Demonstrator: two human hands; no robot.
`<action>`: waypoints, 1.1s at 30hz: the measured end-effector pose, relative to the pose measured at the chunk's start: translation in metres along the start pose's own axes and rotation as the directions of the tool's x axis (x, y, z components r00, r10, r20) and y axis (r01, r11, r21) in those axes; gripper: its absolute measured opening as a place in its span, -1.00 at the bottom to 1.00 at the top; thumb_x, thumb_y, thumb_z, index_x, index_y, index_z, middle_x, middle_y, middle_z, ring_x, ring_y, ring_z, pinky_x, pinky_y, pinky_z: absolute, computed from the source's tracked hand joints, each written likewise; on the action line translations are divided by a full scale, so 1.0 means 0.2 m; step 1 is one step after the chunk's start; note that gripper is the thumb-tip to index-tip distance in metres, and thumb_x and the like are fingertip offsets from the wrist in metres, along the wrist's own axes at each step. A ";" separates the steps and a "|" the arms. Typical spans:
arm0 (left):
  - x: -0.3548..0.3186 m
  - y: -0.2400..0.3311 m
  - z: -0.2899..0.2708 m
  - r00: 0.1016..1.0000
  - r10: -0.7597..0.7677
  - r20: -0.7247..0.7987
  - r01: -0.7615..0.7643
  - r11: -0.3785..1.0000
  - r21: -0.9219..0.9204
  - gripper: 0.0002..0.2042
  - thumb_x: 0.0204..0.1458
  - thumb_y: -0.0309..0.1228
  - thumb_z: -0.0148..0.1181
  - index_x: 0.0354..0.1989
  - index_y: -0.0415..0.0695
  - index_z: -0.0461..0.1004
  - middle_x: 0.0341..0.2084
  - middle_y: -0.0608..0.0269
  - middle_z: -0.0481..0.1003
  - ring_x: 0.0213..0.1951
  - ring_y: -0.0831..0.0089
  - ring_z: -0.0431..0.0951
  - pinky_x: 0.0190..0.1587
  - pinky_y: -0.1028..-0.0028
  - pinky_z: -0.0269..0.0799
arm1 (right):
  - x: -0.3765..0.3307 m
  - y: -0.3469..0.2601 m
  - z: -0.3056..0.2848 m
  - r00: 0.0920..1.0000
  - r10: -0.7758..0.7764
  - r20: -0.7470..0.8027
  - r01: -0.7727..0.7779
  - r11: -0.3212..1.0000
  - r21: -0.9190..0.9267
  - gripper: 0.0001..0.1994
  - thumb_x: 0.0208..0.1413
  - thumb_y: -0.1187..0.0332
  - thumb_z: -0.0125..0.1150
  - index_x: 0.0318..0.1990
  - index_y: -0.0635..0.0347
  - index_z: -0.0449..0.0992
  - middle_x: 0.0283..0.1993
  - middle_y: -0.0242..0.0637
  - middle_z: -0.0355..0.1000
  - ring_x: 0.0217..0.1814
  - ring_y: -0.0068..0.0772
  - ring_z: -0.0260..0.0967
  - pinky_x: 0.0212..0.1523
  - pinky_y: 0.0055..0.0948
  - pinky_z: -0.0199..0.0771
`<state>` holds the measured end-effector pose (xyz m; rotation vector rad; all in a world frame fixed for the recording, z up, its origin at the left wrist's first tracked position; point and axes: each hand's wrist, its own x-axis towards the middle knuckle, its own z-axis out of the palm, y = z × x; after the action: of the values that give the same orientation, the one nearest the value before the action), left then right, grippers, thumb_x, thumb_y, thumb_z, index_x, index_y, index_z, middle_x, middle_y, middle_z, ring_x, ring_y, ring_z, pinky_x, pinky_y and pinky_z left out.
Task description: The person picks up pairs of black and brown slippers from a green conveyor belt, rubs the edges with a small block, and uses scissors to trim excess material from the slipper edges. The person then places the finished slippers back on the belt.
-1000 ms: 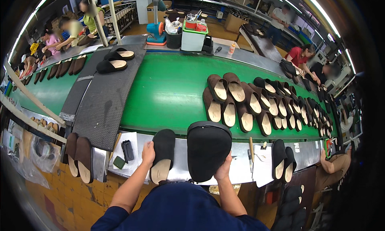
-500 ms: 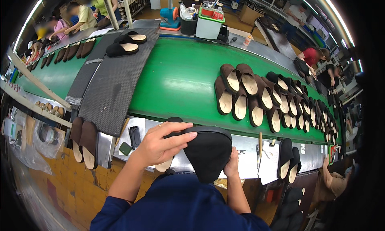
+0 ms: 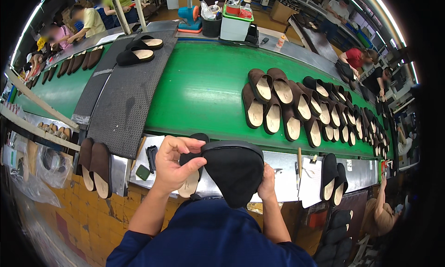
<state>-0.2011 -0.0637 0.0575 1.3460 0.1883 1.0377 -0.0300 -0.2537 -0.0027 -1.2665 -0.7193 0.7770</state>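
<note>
1. The black clog (image 3: 233,174) is held before the torso, sole rim uppermost, by the right hand (image 3: 267,182), which is closed on its side.
2. The left hand (image 3: 170,167) is half-curled at the opposite edge; whether that edge is gripped cannot be told.
3. Compared with half a second ago, the left fingers have been drawn back from across the rim.
4. Small, illegible print is borne by the insoles (image 3: 282,93) on the green conveyor belt (image 3: 194,93).
</note>
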 end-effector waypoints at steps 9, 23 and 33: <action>-0.01 0.01 0.04 0.979 -0.157 -0.129 0.163 0.986 0.037 -0.69 0.24 -0.41 -0.01 0.11 -0.26 0.37 -0.23 0.13 0.57 -0.14 0.42 0.54 -0.01 0.43 0.43 | -0.03 0.05 0.00 0.991 0.134 -0.017 -0.130 0.978 0.163 -0.38 0.34 -0.03 -0.30 0.03 0.47 0.41 -0.06 -0.14 0.48 -0.06 -0.44 0.40 0.01 -0.50 0.35; -0.02 0.05 0.08 0.953 -0.149 0.263 0.116 0.984 0.137 -0.55 0.05 -0.75 0.00 0.17 -0.29 0.34 0.07 0.02 0.41 0.03 0.42 0.47 0.02 0.50 0.43 | -0.01 -0.07 0.00 0.921 0.389 -0.001 -0.361 0.855 0.374 -0.42 0.35 -0.04 -0.29 0.15 0.34 0.36 0.10 -0.17 0.42 0.10 -0.40 0.38 0.15 -0.45 0.33; 0.03 0.07 0.14 0.974 0.129 0.187 -0.217 0.774 0.595 -0.71 -0.12 -0.67 0.30 -0.16 -0.26 0.56 -0.20 0.05 0.56 -0.22 0.35 0.61 -0.19 0.48 0.55 | 0.00 -0.06 -0.04 0.918 0.396 0.040 -0.367 0.804 0.467 -0.41 0.34 -0.06 -0.27 0.23 0.27 0.28 0.20 -0.20 0.34 0.19 -0.38 0.32 0.20 -0.44 0.28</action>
<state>-0.1870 -0.0809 0.0788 2.0576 0.3228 1.0775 -0.0231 -0.2601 0.0089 -0.9889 -0.1941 1.1602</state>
